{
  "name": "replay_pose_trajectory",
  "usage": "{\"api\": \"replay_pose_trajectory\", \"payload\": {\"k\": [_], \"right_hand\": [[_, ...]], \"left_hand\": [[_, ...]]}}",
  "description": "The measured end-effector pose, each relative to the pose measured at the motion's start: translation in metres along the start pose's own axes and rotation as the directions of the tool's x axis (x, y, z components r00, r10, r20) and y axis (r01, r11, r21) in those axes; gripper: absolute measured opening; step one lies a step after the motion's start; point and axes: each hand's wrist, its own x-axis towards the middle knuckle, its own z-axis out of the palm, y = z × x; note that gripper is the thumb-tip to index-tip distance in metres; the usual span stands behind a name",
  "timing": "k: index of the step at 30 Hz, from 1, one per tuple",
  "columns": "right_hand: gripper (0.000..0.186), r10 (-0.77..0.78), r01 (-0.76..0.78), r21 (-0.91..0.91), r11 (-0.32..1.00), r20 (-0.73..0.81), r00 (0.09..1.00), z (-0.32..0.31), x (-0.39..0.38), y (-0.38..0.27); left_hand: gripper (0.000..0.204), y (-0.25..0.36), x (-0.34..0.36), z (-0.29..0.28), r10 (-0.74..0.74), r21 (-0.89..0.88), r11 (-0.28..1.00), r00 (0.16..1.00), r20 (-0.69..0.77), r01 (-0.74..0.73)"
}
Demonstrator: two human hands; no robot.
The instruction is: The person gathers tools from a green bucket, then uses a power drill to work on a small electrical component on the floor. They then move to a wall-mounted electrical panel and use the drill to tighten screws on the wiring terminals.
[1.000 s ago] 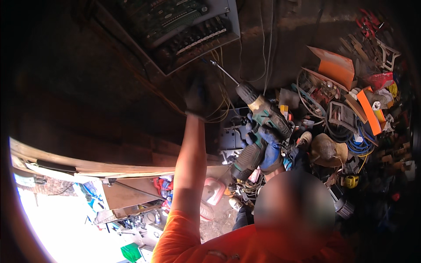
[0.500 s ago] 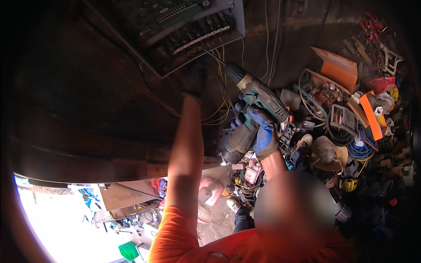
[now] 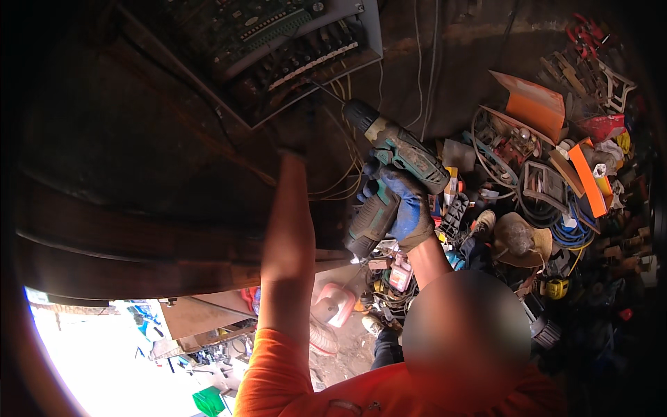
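Note:
My right hand [image 3: 410,205], in a blue and dark work glove, is wrapped round the grip of a teal and black cordless drill [image 3: 406,154]. Its long thin bit [image 3: 323,89] points up and left to the terminal strip [image 3: 314,66] of an open grey electrical box [image 3: 379,31]. Whether the tip touches a terminal is too dark to see. My left arm [image 3: 288,229] reaches up beneath the box's lower edge; the left hand [image 3: 295,135] is lost in shadow, its fingers unreadable. Yellowish wires [image 3: 353,149] hang from the box between the two hands.
Tools, cables and scrap clutter the floor at right, among them an orange metal piece [image 3: 538,111], a straw hat [image 3: 517,240] and a blue cable coil [image 3: 573,233]. A dark curved ledge [image 3: 139,267] runs below the box at left. Thin grey cables [image 3: 431,69] hang right of the box.
The drill and my right hand have shifted slightly left, and my left arm has also moved a little left. The view has shifted slightly too. My grip on the drill is the same.

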Motion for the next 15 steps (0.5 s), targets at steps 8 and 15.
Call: {"api": "replay_pose_trajectory", "payload": {"k": [8, 15], "right_hand": [[0.034, 0.016, -0.017, 0.041, 0.999, 0.041, 0.999, -0.009, 0.012, 0.015], [0.032, -0.026, 0.025, -0.028, 0.999, -0.03, 0.999, 0.008, 0.01, 0.018]], "left_hand": [[0.045, 0.001, -0.006, -0.019, 0.087, 0.853, 0.518, 0.989, -0.117, 0.056], [0.043, 0.011, -0.004, -0.009, 0.125, 0.962, 0.268, 0.988, -0.089, 0.053]]}}
